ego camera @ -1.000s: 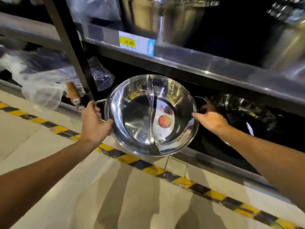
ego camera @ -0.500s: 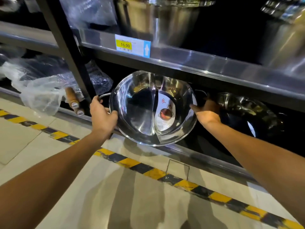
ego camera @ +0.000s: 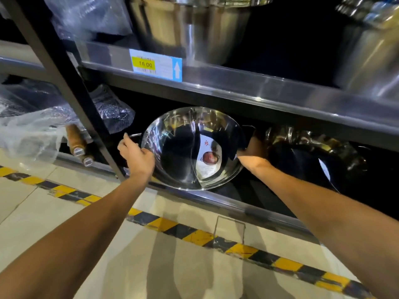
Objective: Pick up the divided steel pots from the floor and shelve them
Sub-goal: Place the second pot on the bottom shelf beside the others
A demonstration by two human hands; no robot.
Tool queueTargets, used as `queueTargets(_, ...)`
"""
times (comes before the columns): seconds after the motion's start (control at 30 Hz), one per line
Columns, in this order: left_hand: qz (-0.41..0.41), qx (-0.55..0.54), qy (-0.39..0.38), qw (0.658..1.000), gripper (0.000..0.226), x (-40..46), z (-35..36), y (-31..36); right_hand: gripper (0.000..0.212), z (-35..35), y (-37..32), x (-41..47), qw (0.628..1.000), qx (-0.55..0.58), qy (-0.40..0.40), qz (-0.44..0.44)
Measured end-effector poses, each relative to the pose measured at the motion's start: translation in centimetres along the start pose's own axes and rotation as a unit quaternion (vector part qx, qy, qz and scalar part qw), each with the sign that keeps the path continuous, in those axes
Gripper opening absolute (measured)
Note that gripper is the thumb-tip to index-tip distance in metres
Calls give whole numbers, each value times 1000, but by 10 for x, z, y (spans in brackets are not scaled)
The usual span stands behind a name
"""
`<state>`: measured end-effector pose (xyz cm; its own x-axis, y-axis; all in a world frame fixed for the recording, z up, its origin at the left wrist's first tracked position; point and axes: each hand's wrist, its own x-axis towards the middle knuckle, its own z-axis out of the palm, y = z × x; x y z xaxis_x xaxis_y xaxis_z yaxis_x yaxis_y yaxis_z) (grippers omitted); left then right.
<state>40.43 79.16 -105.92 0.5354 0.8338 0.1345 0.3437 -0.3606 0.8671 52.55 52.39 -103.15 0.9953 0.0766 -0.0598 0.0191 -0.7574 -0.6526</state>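
A shiny divided steel pot (ego camera: 181,152), with a curved partition down its middle and a paper label in its right half, tilts toward me in the mouth of the bottom shelf (ego camera: 226,202). My left hand (ego camera: 136,156) grips its left wire handle beside the black upright post. My right hand (ego camera: 251,147) holds the pot's right handle inside the dark shelf bay. The pot's front rim hangs just over the shelf's front edge; its far rim sits under the shelf above.
The black upright post (ego camera: 71,91) stands close to my left hand. Dark wrapped pans (ego camera: 313,154) fill the bay to the right. Plastic-wrapped pans with wooden handles (ego camera: 75,141) lie left. Large steel pots (ego camera: 190,24) stand above a 16.00 price tag (ego camera: 155,66). Striped floor tape (ego camera: 194,234) runs along the shelf.
Both hands have carried the pot up and forward from over the floor tape into the bottom shelf opening.
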Motion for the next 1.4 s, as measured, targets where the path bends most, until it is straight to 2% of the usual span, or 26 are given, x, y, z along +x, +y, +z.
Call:
queueTargets(0.17,13,27,-35,999,66,29,5,-6,91,1,2,-5,996,-60,-63,-3)
queueTargets(0.3,23,49,-22,998,62,42,7,-14,112,8,6,-12,991,-102,-81,-32)
queueTargets(0.53,4,63,-69,996,59,50,12,-22,102,16,5,-5,985,-154,-70,-33)
queueTargets(0.87,-3,111,-209,972,79,42,-1,-33,97,24,5,0,977,-200,-71,-18)
queueTargets(1.0,77,192,-195,959,79,18,-4,-40,97,26,5,-14,977,-187,-91,-44)
queueTargets(1.13,127,250,-188,941,75,-13,-5,-39,85,32,1,-37,958,-244,-107,-105)
queueTargets(1.2,192,307,-170,917,75,-32,-7,-40,78,31,3,-51,950,-266,-103,-125)
queueTargets(1.27,264,344,-168,885,78,-52,-12,-44,80,31,11,-65,946,-264,-98,-162)
queueTargets(1.33,303,352,-200,863,78,-70,-18,-52,86,31,22,-75,941,-252,-98,-205)
queueTargets(1.4,330,390,-241,825,79,-83,-19,-61,92,32,31,-80,930,-260,-99,-239)
